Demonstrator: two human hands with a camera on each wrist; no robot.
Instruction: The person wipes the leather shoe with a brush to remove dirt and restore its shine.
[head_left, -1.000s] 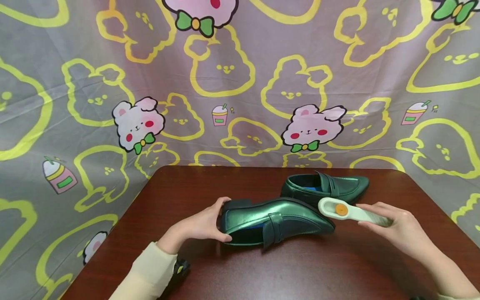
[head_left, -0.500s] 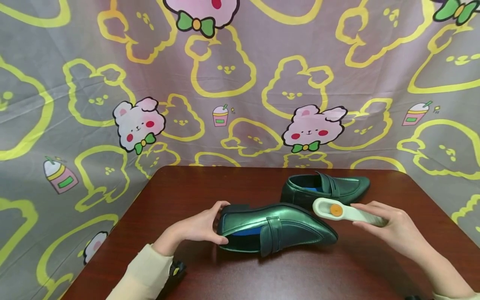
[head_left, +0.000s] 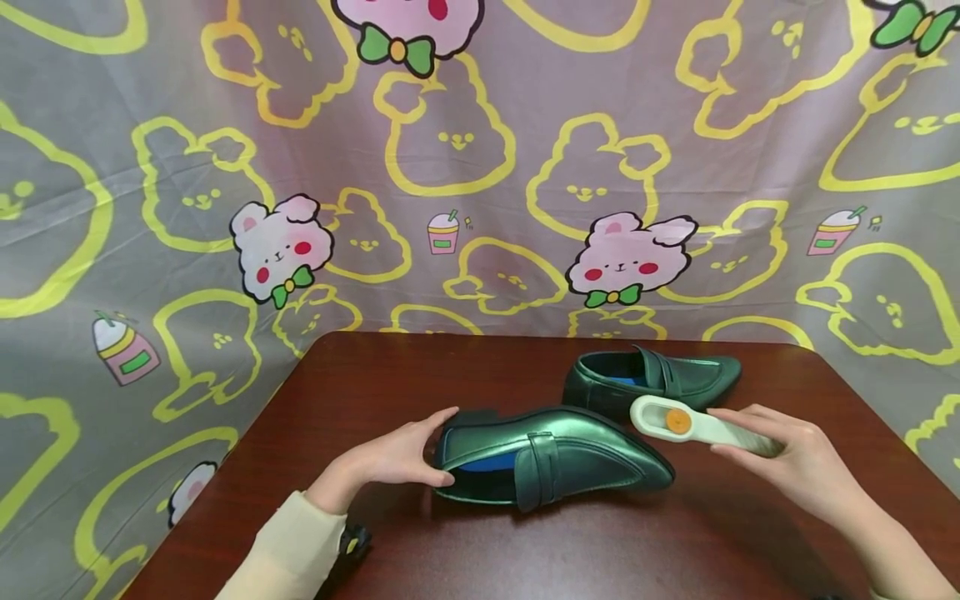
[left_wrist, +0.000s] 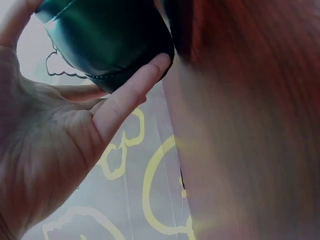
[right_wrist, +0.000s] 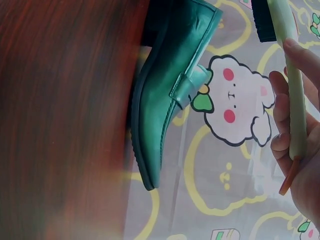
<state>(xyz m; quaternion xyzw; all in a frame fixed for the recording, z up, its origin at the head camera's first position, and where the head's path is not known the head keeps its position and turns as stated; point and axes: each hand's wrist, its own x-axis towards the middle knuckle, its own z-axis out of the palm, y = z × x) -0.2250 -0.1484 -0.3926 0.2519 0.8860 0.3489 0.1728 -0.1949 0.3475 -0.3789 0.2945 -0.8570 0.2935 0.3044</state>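
Observation:
A dark green loafer (head_left: 585, 458) lies tilted on its side in the head view, its opening turned towards me and its toe to the right. My left hand (head_left: 393, 454) grips it at the heel, thumb near the opening and fingers behind. The left wrist view shows the loafer's heel end (left_wrist: 110, 40) between thumb and fingers. In my right hand (head_left: 787, 446) is a pale green brush (head_left: 705, 427) with an orange round button, held by its handle just above the loafer's toe. Dark bristles (right_wrist: 263, 21) show on the brush in the right wrist view.
A second green loafer (head_left: 686, 375) stands upright behind the brush, toe to the right, its blue insole partly visible. The dark red-brown wooden table (head_left: 420, 367) ends at a patterned cloth backdrop (head_left: 510, 167) behind and at the sides.
The held loafer has come slightly lower and nearer, and its opening has rolled more into view. The brush shifted a little left, then slightly back right.

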